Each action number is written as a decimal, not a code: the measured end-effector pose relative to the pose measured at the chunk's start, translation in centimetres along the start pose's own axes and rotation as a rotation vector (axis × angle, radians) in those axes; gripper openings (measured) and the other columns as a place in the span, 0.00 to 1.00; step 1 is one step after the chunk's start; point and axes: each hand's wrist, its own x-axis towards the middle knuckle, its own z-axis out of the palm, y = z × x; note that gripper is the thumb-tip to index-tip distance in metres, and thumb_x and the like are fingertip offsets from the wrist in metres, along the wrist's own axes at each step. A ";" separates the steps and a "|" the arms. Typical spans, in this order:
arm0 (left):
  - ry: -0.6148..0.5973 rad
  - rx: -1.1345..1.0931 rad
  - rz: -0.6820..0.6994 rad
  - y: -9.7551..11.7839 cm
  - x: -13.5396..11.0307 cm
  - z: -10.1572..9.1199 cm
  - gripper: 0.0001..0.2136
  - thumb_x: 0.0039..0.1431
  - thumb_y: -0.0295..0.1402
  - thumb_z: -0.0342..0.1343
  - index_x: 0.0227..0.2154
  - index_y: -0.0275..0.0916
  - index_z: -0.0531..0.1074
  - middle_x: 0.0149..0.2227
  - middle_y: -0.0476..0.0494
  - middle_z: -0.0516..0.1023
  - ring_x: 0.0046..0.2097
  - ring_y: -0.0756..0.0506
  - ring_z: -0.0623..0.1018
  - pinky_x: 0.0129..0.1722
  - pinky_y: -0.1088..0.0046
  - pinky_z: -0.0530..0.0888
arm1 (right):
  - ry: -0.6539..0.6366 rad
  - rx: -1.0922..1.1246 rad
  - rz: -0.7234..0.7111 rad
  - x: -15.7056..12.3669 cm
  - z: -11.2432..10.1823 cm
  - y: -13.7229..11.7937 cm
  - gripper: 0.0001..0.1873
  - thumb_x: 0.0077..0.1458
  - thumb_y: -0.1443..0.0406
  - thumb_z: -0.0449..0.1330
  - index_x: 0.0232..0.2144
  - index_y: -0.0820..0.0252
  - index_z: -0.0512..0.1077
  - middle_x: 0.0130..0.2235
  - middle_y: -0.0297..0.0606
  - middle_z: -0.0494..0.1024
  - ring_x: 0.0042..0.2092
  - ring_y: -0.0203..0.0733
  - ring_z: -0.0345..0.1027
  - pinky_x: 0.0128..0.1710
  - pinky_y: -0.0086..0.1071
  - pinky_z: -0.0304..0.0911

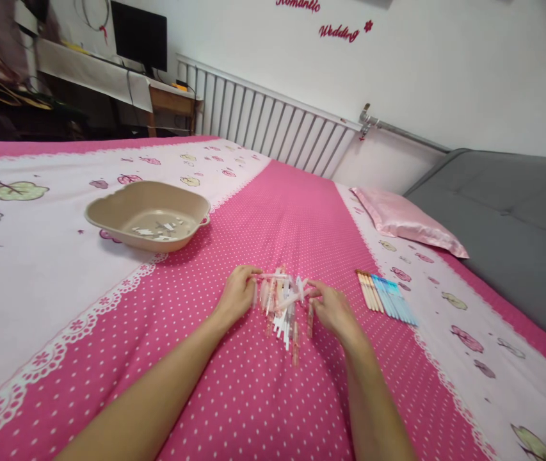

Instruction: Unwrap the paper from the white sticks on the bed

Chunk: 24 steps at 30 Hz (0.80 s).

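In the head view, my left hand [237, 296] is closed in a pinch at the left end of a slim, pale pen part [271, 276]. My right hand [334, 310] pinches a pale pink pen barrel [290, 301], which slants down to the left over the pile. Beneath both hands lies a loose heap of clear pinkish pen pieces [296, 346] and thin white sticks [282, 323]. Motion blur and overlap hide where single pieces begin and end. Off to the right, a neat row of finished-looking pens [390, 299] lies flat, some peach with brown ends, others blue.
A beige plastic basin [148, 214] with several small white pieces inside stands left on the pink dotted bedspread [234, 397]. A pink pillow [407, 221] rests against the grey headboard [507, 224]. Behind the bed are a white radiator [273, 115] and a desk with a monitor [139, 37].
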 end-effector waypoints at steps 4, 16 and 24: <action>0.018 0.073 -0.026 -0.2 0.1 0.0 0.13 0.55 0.24 0.45 0.39 0.34 0.72 0.40 0.40 0.74 0.44 0.45 0.72 0.48 0.66 0.68 | -0.011 0.016 -0.017 0.1 0.2 0.2 0.24 0.54 0.71 0.49 0.54 0.59 0.65 0.45 0.39 0.76 0.46 0.43 0.69 0.45 0.34 0.60; -0.012 0.252 -0.118 0.8 -0.1 -0.7 0.12 0.51 0.26 0.49 0.37 0.34 0.73 0.34 0.41 0.74 0.37 0.45 0.73 0.39 0.69 0.70 | -0.051 0.013 -0.271 -0.1 0.9 -2.1 0.15 0.51 0.73 0.52 0.38 0.58 0.75 0.47 0.40 0.71 0.48 0.41 0.65 0.48 0.32 0.58; -0.056 0.407 -0.231 1.6 -0.4 -1.5 0.13 0.54 0.27 0.47 0.38 0.40 0.74 0.37 0.42 0.78 0.39 0.43 0.75 0.38 0.69 0.70 | -0.096 -0.027 -0.212 -0.1 0.5 -1.1 0.09 0.55 0.68 0.52 0.35 0.57 0.72 0.41 0.39 0.73 0.43 0.42 0.66 0.41 0.31 0.58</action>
